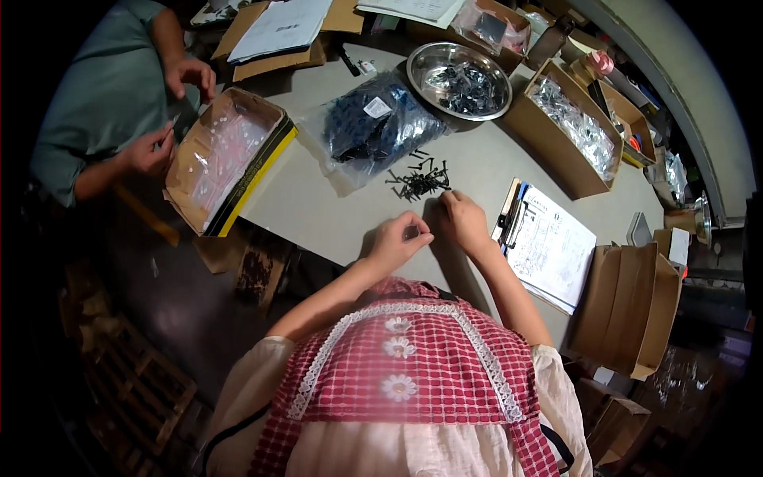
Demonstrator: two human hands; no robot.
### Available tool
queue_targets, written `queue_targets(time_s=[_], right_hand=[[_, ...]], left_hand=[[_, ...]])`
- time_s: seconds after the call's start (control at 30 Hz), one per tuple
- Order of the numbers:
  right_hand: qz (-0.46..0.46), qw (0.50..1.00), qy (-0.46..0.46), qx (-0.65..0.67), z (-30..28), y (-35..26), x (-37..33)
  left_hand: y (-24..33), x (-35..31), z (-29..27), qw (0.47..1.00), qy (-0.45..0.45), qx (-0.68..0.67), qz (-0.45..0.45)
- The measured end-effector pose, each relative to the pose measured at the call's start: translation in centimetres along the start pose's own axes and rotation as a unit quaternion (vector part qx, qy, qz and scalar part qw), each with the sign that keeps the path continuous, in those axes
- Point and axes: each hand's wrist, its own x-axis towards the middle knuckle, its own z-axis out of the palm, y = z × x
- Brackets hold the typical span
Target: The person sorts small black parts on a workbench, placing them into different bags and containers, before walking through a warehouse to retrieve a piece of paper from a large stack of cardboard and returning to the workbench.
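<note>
A loose pile of black screws (421,181) lies on the grey table in front of me. My right hand (465,222) is at the pile's near right edge, fingers bent down and pressed together; whatever is under the fingertips is too small to make out. Nearer to me, my left hand (397,241) is curled above the table with thumb and fingers together in a pinch. Whether something small sits in that pinch cannot be made out. Behind the screws is a clear plastic bag (373,119) full of dark blue and black pieces, with a white label.
A steel bowl (413,67) of small packets stands behind the bag. To the right are a carton (548,151) of clear packets, a clipboard (548,246) with a drawing and an empty carton (624,306). At left, a co-worker's hands (151,151) are beside an open box (256,171).
</note>
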Motion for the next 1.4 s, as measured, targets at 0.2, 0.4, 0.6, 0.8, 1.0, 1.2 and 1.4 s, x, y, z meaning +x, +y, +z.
queue_targets(time_s=[0.2, 0.4, 0.6, 0.8, 1.0, 1.2, 1.4], right_hand=[[-0.039, 0.985, -0.090, -0.143, -0.7, 1.8, -0.1], [-0.167, 0.972, -0.039, -0.161, -1.8, 2.1, 1.4], [-0.200, 0.957, -0.020, -0.210, -1.2, 1.6, 2.4], [-0.081, 0.947, -0.152, -0.272, -2.2, 1.3, 0.6], [-0.218, 0.969, 0.024, 0.110, -5.6, -5.2, -0.3], [0.002, 0.971, 0.011, 0.240, -2.6, -0.6, 0.8], [-0.046, 0.999, 0.017, -0.025, -0.1, 3.1, 3.6]], left_hand=[[0.7, -0.2, -0.1, 1.000, 0.008, 0.008, -0.004], [0.1, -0.1, 0.2, 1.000, 0.020, 0.020, 0.006], [0.0, -0.1, 0.2, 0.999, 0.025, 0.030, 0.005], [0.4, 0.0, 0.0, 0.999, 0.003, 0.052, 0.018], [-0.8, 0.1, 1.3, 0.996, 0.048, 0.031, 0.064], [-1.2, 0.0, 0.7, 0.998, 0.011, 0.061, 0.026], [0.2, 0.1, 0.6, 0.998, 0.020, 0.057, 0.019]])
